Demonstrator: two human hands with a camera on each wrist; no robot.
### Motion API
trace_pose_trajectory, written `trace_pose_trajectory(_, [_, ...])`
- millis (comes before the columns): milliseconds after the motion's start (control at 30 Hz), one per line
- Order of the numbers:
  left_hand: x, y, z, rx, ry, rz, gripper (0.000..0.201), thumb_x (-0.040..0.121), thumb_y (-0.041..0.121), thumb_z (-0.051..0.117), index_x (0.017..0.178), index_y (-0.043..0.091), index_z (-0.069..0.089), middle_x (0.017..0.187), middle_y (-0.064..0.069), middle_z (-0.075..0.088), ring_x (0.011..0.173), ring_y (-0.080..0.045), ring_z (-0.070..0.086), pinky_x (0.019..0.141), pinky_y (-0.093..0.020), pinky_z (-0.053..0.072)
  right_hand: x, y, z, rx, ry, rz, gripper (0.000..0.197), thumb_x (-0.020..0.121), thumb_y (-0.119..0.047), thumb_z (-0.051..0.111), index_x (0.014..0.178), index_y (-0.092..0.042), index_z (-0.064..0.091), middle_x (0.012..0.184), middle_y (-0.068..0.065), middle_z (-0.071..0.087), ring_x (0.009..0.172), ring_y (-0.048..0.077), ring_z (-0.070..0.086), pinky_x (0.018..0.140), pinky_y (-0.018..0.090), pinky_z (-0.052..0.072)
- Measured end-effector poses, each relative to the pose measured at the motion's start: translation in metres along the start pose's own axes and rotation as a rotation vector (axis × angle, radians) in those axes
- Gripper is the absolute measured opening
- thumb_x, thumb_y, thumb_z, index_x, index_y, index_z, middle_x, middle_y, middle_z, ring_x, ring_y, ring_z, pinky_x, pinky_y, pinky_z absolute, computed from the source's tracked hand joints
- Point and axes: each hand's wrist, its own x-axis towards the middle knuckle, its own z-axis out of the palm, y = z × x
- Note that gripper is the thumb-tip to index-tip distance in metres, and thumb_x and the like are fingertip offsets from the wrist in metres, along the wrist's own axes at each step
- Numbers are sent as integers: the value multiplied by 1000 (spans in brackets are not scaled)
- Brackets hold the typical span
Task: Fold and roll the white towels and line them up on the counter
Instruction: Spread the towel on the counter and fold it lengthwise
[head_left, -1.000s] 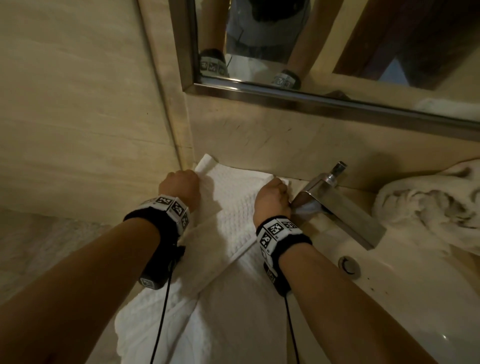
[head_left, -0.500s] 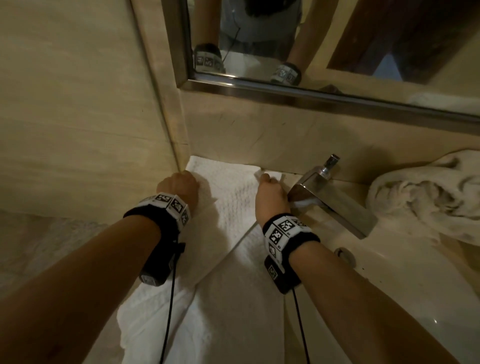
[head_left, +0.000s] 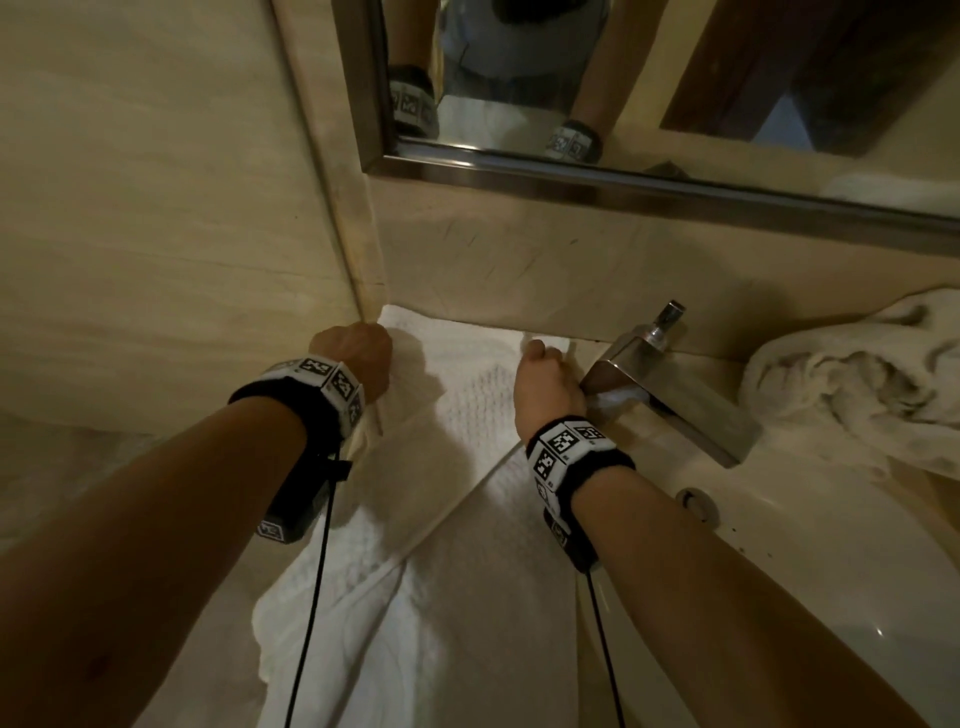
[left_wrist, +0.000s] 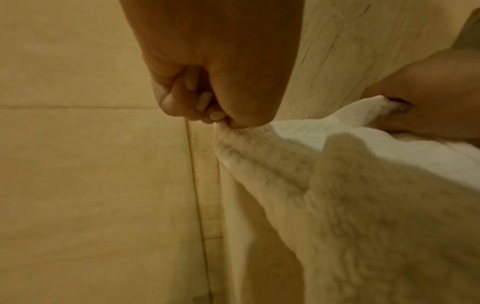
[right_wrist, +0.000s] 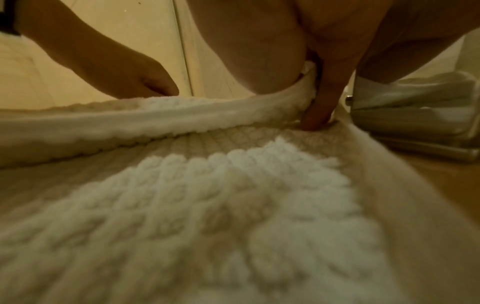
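Observation:
A white waffle-weave towel (head_left: 467, 405) lies lengthwise on the beige counter, its far end against the back wall in the corner. My left hand (head_left: 353, 353) pinches the far left corner of the towel (left_wrist: 259, 148) between curled fingers (left_wrist: 205, 100). My right hand (head_left: 545, 379) grips the far right corner, with the towel's folded edge (right_wrist: 182, 121) held between thumb and fingers (right_wrist: 317, 117). The near part of the towel (head_left: 441, 597) hangs over the counter's front edge.
A chrome faucet (head_left: 670, 384) stands just right of my right hand, over a white sink basin (head_left: 831, 571). A crumpled white towel (head_left: 852, 384) lies at the far right. A tiled wall (head_left: 156, 208) closes the left side; a mirror (head_left: 623, 78) hangs above.
Both hands have carried the towel's folded far edge farther back, and it now lies flat against the back wall. The raised left corner has come down.

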Motion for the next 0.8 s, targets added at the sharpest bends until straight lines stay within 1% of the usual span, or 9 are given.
trace_pose_trajectory(200, [1, -3, -4, 85, 66, -17, 31, 98, 15, 37, 123, 4, 50, 121, -15, 55, 110, -33, 58, 84, -38, 47, 8, -9, -2, -40, -43, 108, 32, 99, 0, 33, 129, 10, 33, 127, 23, 51, 115, 34, 56, 89, 40, 50])
trace_pose_trajectory(267, [0, -4, 5, 53, 75, -41, 29, 98, 14, 36, 121, 4, 50, 118, -15, 54, 109, -33, 58, 83, -39, 47, 11, -12, 6, -136, -53, 79, 30, 97, -5, 43, 124, 9, 41, 120, 20, 55, 109, 29, 60, 86, 35, 51])
trace_pose_trajectory(400, [1, -2, 15, 13, 65, -49, 30, 99, 15, 33, 122, 5, 48, 119, -14, 53, 111, -32, 56, 84, -39, 46, 27, -13, 4, -73, -110, 147, 32, 53, -28, 81, 71, -5, 70, 65, 8, 65, 58, 15, 65, 51, 20, 48])
trace_pose_trajectory(433, [0, -1, 14, -9, 76, -49, 30, 98, 15, 34, 124, 6, 46, 120, -14, 52, 111, -32, 55, 84, -39, 46, 30, -16, -2, -78, -95, 167, 33, 53, -28, 82, 71, -3, 70, 67, 11, 66, 60, 18, 66, 52, 21, 49])
trace_pose_trajectory(467, [-1, 0, 14, -38, 99, -41, 31, 97, 15, 36, 126, 7, 44, 121, -14, 50, 112, -33, 53, 83, -41, 46, 27, -20, -9, -122, -166, 224, 36, 67, -26, 78, 85, 5, 69, 82, 20, 67, 74, 22, 68, 60, 24, 52])
trace_pose_trajectory(500, [-1, 2, 13, -77, 122, -12, 34, 94, 15, 41, 128, 8, 41, 122, -14, 48, 113, -33, 51, 82, -42, 46, 28, -22, -9, -165, -214, 210, 38, 86, -18, 63, 107, 14, 60, 106, 30, 61, 93, 27, 66, 72, 29, 52])
trace_pose_trajectory(567, [-2, 10, 12, -159, 183, 118, 38, 89, 15, 49, 126, 11, 40, 122, -13, 46, 114, -32, 46, 82, -43, 45, 29, -17, 4, -165, -76, 154, 38, 99, -5, 35, 131, 17, 36, 133, 36, 38, 105, 28, 58, 77, 30, 49])
trace_pose_trajectory(667, [-4, 30, 17, -301, 169, 362, 28, 91, 23, 48, 117, 14, 50, 117, -10, 50, 110, -30, 47, 89, -40, 42, 25, -17, 8, -195, 50, 93, 34, 98, -6, 38, 129, 7, 35, 135, 27, 34, 94, 21, 52, 61, 27, 41])
trace_pose_trajectory(800, [-4, 36, 32, -250, 96, 477, 35, 94, 33, 45, 120, 17, 62, 129, 1, 53, 120, -27, 41, 98, -35, 30, 6, -23, -18, -137, 90, -63, 33, 95, -4, 44, 125, -2, 31, 134, 22, 32, 98, 27, 60, 66, 31, 44])
